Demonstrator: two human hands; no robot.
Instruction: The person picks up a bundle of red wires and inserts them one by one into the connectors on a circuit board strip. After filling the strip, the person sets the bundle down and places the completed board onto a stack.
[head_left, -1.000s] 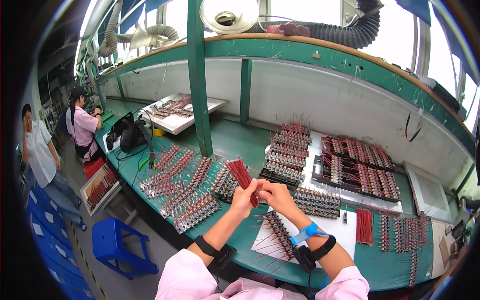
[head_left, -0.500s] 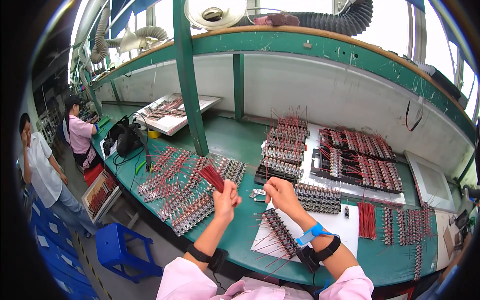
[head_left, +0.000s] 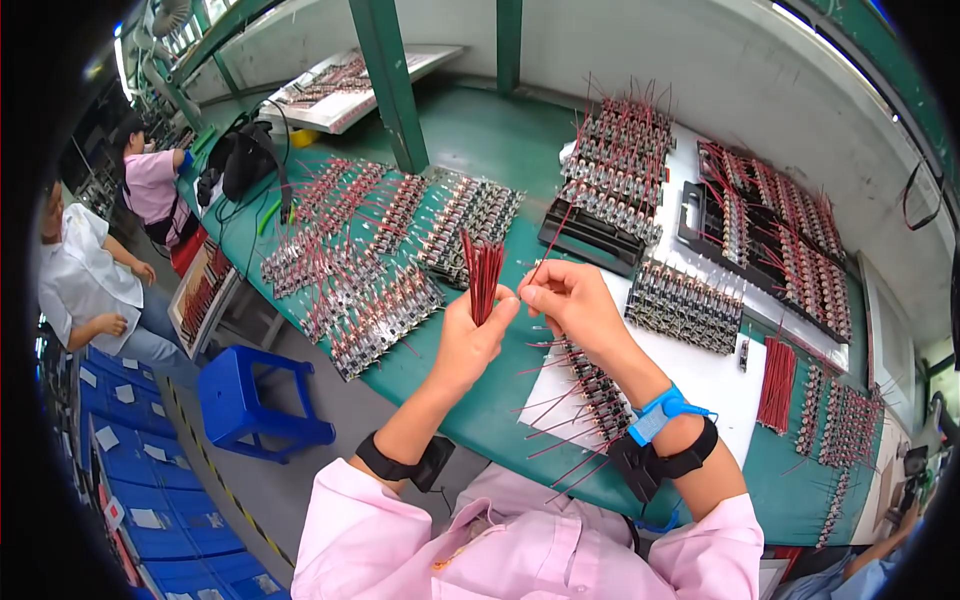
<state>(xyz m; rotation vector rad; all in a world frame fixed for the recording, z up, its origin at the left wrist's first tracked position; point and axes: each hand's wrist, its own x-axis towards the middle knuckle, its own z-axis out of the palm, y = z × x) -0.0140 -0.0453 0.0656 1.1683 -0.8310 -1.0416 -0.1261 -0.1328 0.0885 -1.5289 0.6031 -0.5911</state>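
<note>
My left hand (head_left: pixel 472 340) is closed around a bundle of red wires (head_left: pixel 483 265) that stands up out of the fist. Close beside it, the thumb and fingers of my right hand (head_left: pixel 572 305) pinch a single thin red wire (head_left: pixel 549 250), which slants up to the right. Below my right forearm, a strip of small circuit boards (head_left: pixel 598 392) with red wires sticking out lies on a white sheet (head_left: pixel 680 400). A blue wrist strap (head_left: pixel 660 415) and a black band are on my right wrist. Another black band (head_left: pixel 385 458) circles the left one.
Rows of wired circuit boards (head_left: pixel 385 320) cover the green bench (head_left: pixel 450 385) on the left. More boards (head_left: pixel 620 165) stand in black trays at back right. Another red wire bundle (head_left: pixel 777 385) lies right. A green post (head_left: pixel 388 90) rises behind. A blue stool (head_left: pixel 250 400) and two people are left.
My view has tilted down. My hands have come close together, the wire bundle now stands more upright, and a single wire shows in my right fingers.
</note>
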